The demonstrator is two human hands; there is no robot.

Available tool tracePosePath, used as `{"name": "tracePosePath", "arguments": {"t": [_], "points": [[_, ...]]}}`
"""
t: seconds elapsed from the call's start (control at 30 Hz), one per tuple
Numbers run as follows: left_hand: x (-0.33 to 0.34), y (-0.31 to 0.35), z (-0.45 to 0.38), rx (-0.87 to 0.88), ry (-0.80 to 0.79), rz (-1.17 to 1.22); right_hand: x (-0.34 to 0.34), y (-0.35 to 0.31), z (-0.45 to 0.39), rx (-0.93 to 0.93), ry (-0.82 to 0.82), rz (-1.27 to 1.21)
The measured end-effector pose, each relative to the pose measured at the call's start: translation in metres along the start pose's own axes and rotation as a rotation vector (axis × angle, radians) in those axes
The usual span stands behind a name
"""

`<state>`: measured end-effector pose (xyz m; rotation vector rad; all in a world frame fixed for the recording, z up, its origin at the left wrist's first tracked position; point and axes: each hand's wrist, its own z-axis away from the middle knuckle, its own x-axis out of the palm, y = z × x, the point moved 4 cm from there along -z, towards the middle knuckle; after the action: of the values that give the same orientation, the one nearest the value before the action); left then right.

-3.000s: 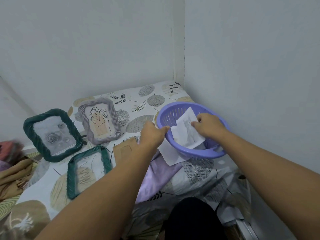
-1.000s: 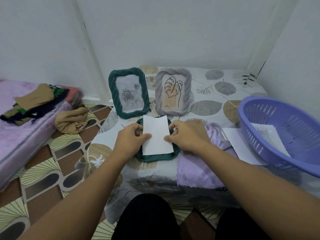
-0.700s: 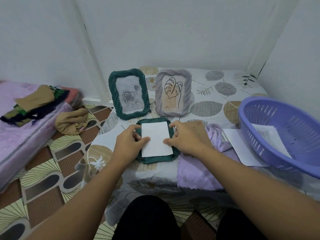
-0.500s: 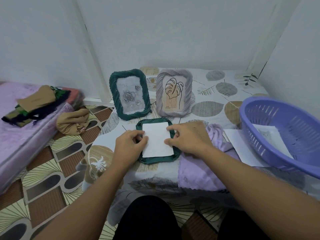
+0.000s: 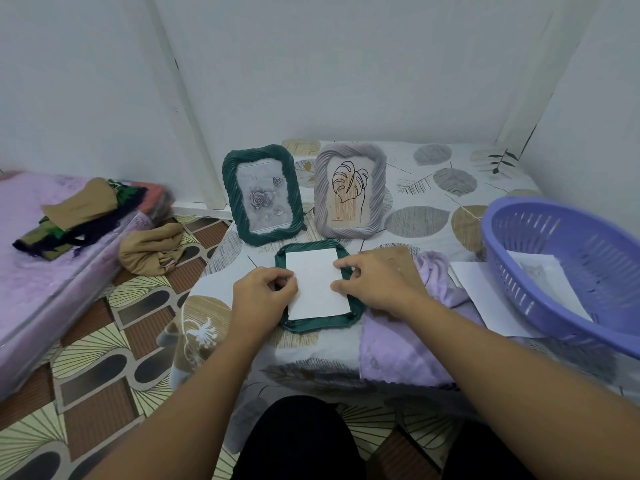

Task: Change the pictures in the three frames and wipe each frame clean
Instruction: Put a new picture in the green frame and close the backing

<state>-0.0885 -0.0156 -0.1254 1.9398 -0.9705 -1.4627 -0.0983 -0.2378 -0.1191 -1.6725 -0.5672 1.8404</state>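
A small green frame (image 5: 316, 326) lies flat on the leaf-print bedsheet, back side up. A white picture sheet (image 5: 317, 284) rests blank side up in its opening. My left hand (image 5: 263, 294) has curled fingers and pinches the sheet's left edge. My right hand (image 5: 379, 282) presses its thumb and fingertip on the sheet's right edge. Behind them stand a green frame with a rose picture (image 5: 263, 195) and a grey frame with a leaf drawing (image 5: 349, 192). A lilac cloth (image 5: 398, 348) lies under my right forearm.
A purple basket (image 5: 554, 233) at the right holds a sheet of paper (image 5: 540, 271) and sits partly on another white sheet (image 5: 485, 296). A brown backing board (image 5: 398, 252) peeks out behind my right hand. Folded clothes (image 5: 86, 209) lie on the pink mattress at the left.
I took a sheet from the basket, turned left to the frames, and lowered it onto the flat green frame. It now lies squarer in the opening, with both hands at its edges.
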Motion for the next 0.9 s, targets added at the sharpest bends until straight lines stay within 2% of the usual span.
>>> {"name": "tracePosePath", "arguments": {"t": [0.1,0.2,0.3,0.43,0.5,0.6,0.73,0.9], "points": [[0.000,0.001,0.001,0.015,0.024,0.012,-0.001,0.000,0.002,-0.001,0.003,-0.021],[-0.005,0.000,0.004,0.050,0.162,-0.018,-0.006,-0.002,0.005,-0.033,0.026,-0.058],[-0.008,-0.003,0.007,0.001,0.288,-0.050,-0.018,-0.002,0.011,-0.063,0.166,-0.105],[-0.005,-0.007,0.003,-0.138,0.280,-0.080,-0.041,0.012,0.019,0.024,0.332,-0.077],[-0.005,-0.008,0.002,-0.188,0.268,-0.082,-0.050,0.025,0.023,0.121,0.325,0.036],[-0.004,-0.007,0.001,-0.211,0.222,-0.117,-0.054,0.042,0.028,0.259,0.229,0.153],[-0.006,-0.002,0.003,-0.215,0.198,-0.133,-0.052,0.048,0.028,0.371,0.182,0.120],[-0.006,0.002,0.005,-0.217,0.182,-0.131,-0.049,0.049,0.027,0.399,0.189,0.148]]}}
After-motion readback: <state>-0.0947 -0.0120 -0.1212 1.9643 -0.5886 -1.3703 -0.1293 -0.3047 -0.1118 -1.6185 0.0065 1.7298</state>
